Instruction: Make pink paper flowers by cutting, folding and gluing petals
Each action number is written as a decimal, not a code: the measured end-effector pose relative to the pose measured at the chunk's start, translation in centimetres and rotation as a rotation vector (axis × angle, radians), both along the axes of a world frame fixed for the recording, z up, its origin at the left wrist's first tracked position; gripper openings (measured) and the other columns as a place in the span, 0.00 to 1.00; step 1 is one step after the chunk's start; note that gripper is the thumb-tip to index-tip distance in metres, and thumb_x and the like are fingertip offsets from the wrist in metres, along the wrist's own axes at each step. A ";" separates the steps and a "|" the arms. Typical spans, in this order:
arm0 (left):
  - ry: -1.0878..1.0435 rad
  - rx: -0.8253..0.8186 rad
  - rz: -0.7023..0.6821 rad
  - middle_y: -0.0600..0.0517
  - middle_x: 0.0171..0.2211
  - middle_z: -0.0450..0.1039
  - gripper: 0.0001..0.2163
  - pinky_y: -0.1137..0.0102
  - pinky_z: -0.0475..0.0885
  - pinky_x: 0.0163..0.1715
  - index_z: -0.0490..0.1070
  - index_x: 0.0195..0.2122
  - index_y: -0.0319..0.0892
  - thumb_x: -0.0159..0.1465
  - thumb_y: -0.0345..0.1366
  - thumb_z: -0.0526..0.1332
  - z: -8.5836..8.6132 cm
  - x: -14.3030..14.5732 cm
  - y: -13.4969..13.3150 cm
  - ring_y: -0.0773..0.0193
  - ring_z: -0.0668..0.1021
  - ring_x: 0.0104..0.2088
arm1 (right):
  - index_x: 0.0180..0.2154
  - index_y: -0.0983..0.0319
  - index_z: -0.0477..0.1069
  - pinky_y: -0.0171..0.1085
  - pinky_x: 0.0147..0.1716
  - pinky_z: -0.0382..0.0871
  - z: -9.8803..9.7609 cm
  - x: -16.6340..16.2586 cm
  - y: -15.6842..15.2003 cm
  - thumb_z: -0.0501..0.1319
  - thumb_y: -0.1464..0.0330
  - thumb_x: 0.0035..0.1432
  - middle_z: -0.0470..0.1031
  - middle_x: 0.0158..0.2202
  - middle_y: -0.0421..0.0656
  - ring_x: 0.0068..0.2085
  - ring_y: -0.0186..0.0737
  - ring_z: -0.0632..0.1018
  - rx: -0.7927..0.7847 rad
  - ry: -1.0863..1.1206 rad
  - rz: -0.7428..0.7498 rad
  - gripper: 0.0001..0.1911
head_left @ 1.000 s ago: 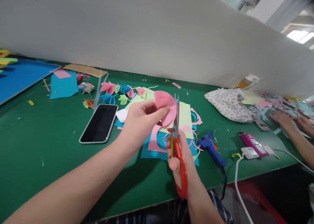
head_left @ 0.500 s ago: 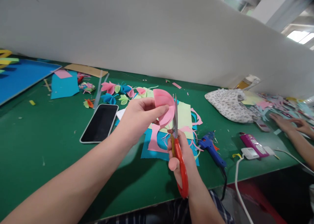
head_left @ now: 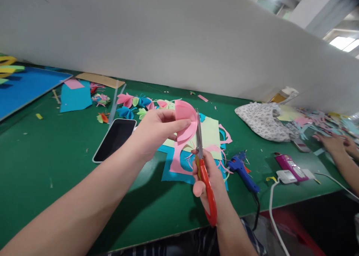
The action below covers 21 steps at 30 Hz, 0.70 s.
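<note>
Between the thumb and fingers of my left hand (head_left: 161, 130) is a pink half-round piece of folded paper (head_left: 186, 114), its curved edge facing right. My right hand (head_left: 210, 173) grips red-handled scissors (head_left: 207, 188), with the blades pointing up beside that curved edge. Whether the blades touch the paper I cannot tell. Below both hands lie a pale green sheet (head_left: 211, 130), a blue sheet (head_left: 171, 170) and pink cut-out scraps (head_left: 177, 160). Folded paper flowers (head_left: 126, 99) in pink, blue and green lie beyond my left hand.
A phone (head_left: 114, 138) lies left of the sheets. On the right are a blue glue gun (head_left: 244, 173), a purple device (head_left: 291, 166) with a white cable, and a patterned cloth bag (head_left: 259, 119). Another person's hands (head_left: 333, 144) are at the far right among paper strips. A wall (head_left: 140, 35) rises behind the table.
My left hand has shifted slightly left and down with the pink paper. The scissor blades have tilted a little to the left. The other person's hands have moved slightly.
</note>
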<state>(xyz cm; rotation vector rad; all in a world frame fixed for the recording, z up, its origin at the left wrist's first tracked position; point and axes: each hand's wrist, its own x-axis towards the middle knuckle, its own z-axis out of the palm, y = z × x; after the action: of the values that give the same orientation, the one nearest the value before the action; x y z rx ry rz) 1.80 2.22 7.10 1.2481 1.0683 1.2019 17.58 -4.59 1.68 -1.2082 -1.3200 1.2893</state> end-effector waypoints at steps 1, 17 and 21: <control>0.001 0.004 0.003 0.54 0.21 0.71 0.04 0.74 0.65 0.19 0.77 0.25 0.43 0.52 0.37 0.66 0.0 0.0 0.0 0.71 0.69 0.19 | 0.47 0.54 0.65 0.33 0.17 0.65 -0.1 0.1 -0.1 0.63 0.43 0.40 0.61 0.27 0.37 0.23 0.33 0.65 0.007 -0.012 0.002 0.36; 0.036 0.082 0.050 0.54 0.23 0.73 0.05 0.74 0.67 0.22 0.78 0.31 0.44 0.54 0.36 0.64 -0.2 1.1 -0.8 0.69 0.72 0.23 | 0.52 0.55 0.61 0.35 0.21 0.65 -0.5 0.3 -0.1 0.64 0.41 0.35 0.66 0.34 0.42 0.28 0.37 0.66 0.043 -0.058 -0.020 0.44; 0.030 0.079 0.042 0.54 0.23 0.73 0.05 0.75 0.67 0.22 0.78 0.31 0.44 0.54 0.36 0.64 -0.4 1.1 -0.8 0.69 0.72 0.23 | 0.52 0.55 0.60 0.34 0.20 0.64 -0.7 0.2 -0.1 0.61 0.39 0.35 0.64 0.33 0.42 0.27 0.36 0.65 0.067 -0.084 -0.027 0.45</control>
<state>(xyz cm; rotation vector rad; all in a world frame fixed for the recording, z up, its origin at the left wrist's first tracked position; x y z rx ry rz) 2.87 1.40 6.75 1.3135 1.0823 1.2711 17.80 -4.66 0.95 -1.2409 -1.3908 1.1774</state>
